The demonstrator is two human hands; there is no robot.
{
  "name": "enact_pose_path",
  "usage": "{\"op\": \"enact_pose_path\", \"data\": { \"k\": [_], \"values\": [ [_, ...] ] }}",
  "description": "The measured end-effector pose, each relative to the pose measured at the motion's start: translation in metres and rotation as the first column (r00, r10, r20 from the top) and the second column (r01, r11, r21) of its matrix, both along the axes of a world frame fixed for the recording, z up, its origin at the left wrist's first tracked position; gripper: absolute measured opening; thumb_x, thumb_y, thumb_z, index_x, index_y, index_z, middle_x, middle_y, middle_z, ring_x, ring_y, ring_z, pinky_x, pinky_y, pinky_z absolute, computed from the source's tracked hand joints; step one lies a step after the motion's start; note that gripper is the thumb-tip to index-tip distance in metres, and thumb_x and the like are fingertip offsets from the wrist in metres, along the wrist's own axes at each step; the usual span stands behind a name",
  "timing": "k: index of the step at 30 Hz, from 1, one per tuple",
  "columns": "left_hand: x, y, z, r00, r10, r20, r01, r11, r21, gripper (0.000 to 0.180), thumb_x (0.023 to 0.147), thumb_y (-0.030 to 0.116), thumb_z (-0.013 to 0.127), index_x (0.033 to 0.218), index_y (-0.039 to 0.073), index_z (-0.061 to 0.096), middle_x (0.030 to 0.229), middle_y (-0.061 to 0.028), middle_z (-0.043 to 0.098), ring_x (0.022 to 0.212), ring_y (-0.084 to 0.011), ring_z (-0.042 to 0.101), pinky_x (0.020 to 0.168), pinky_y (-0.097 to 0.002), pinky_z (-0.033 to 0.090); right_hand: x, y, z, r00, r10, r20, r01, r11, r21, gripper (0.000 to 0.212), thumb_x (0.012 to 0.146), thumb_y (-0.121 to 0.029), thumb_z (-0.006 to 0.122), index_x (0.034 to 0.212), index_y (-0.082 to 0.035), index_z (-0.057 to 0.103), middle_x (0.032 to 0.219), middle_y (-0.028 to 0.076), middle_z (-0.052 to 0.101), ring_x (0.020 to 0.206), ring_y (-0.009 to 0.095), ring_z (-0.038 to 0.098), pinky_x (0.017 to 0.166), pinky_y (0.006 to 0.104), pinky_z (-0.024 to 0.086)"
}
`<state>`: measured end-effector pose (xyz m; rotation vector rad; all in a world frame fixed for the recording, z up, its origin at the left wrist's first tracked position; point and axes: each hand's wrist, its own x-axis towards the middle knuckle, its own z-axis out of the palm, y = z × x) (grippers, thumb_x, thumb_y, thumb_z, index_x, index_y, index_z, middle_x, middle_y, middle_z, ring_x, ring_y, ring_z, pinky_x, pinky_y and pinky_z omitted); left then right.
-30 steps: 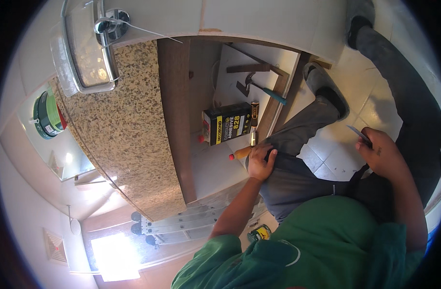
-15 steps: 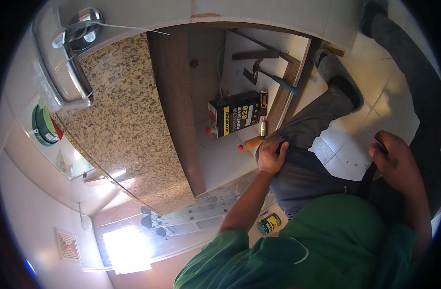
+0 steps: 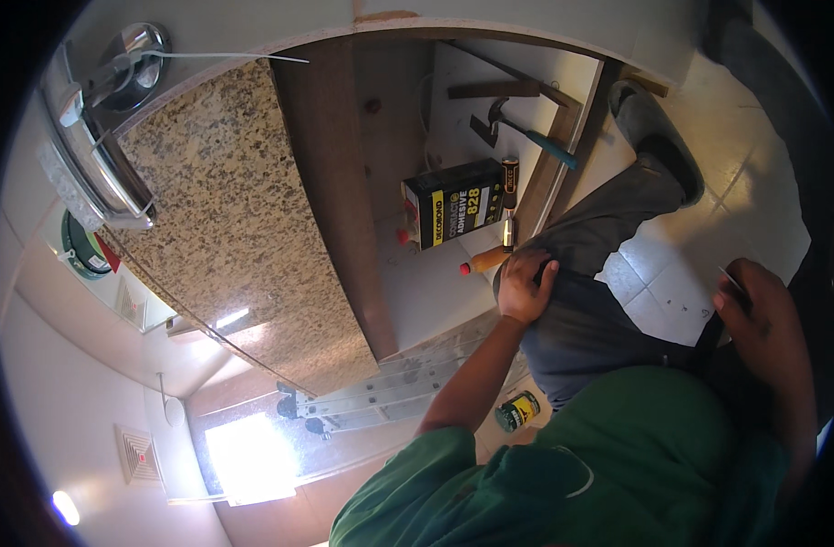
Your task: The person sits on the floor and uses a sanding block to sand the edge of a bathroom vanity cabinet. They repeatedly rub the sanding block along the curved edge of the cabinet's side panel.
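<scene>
My left hand [image 3: 528,284] lies on my bent knee [image 3: 563,283], fingers stretched over the dark trousers and thumb apart, holding nothing. Over by my other leg, my right hand [image 3: 759,305] is closed round a thin, light-edged object [image 3: 731,277]; most of it is hidden in the fingers, so its kind does not show. Just beyond my left hand lies an orange bottle with a red cap [image 3: 483,262]. Behind that are a dark box-shaped adhesive can [image 3: 455,204] and a slim black-and-orange tube [image 3: 509,182]. A claw hammer with a teal handle [image 3: 549,148] rests farther back.
A speckled stone countertop [image 3: 226,201] runs along the left, beside an open cabinet with a brown wooden frame [image 3: 339,182]. A chrome tap [image 3: 125,173] stands at far left. An aluminium ladder [image 3: 390,392] and a green tin [image 3: 517,411] are near my left arm.
The whole view has shifted a little, so things sit slightly farther right. My left hand stays on the knee, and my right hand still grips the thin object.
</scene>
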<state>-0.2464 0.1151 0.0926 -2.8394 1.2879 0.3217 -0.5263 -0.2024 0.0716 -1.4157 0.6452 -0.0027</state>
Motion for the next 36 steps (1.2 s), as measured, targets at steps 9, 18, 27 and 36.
{"op": "enact_pose_path", "data": {
  "k": [9, 18, 27, 36],
  "values": [
    [-0.0007, -0.0004, -0.0008, 1.0, 0.006, 0.002, -0.006, 1.0, 0.012, 0.023, 0.091, 0.026, 0.07, 0.1, 0.004, 0.072, 0.108, -0.0124, 0.071, 0.106, -0.0326, 0.064, 0.095, -0.0425, 0.048, -0.0005, 0.0022, -0.0018, 1.0, -0.006, 0.008, 0.006, 1.0, -0.027, 0.024, 0.089, -0.015, 0.065, 0.103, 0.004, 0.059, 0.089, 0.019, 0.06, 0.081, 0.032, 0.059, 0.073, 0.0396, 0.046],
    [0.0006, 0.0017, -0.0018, 1.0, 0.016, -0.003, -0.016, 0.999, 0.031, 0.024, 0.091, 0.027, 0.069, 0.101, 0.005, 0.072, 0.11, -0.0116, 0.07, 0.108, -0.0321, 0.064, 0.096, -0.0423, 0.048, -0.0011, 0.0026, -0.002, 1.0, 0.002, 0.003, -0.002, 0.999, -0.039, 0.027, 0.089, -0.017, 0.065, 0.105, 0.004, 0.059, 0.092, 0.02, 0.061, 0.085, 0.033, 0.062, 0.076, 0.0398, 0.048],
    [0.0009, 0.0016, -0.0015, 1.0, 0.018, 0.001, -0.018, 0.998, 0.056, 0.025, 0.093, 0.029, 0.068, 0.102, 0.006, 0.072, 0.111, -0.0113, 0.07, 0.109, -0.0324, 0.063, 0.097, -0.0432, 0.046, 0.0011, 0.0015, 0.003, 1.0, -0.018, 0.002, 0.018, 1.0, 0.015, 0.026, 0.09, -0.016, 0.064, 0.104, 0.005, 0.058, 0.092, 0.021, 0.061, 0.085, 0.032, 0.063, 0.077, 0.0385, 0.049],
    [0.0022, 0.0005, -0.0013, 1.0, 0.021, 0.002, -0.021, 0.998, 0.061, 0.025, 0.092, 0.029, 0.068, 0.102, 0.006, 0.071, 0.11, -0.0114, 0.069, 0.109, -0.0326, 0.063, 0.097, -0.0428, 0.046, 0.0037, -0.0045, 0.0031, 0.999, 0.042, -0.01, -0.041, 0.999, 0.025, 0.026, 0.09, -0.016, 0.063, 0.105, 0.005, 0.058, 0.093, 0.021, 0.062, 0.088, 0.033, 0.065, 0.078, 0.0387, 0.05]
  ]
}}
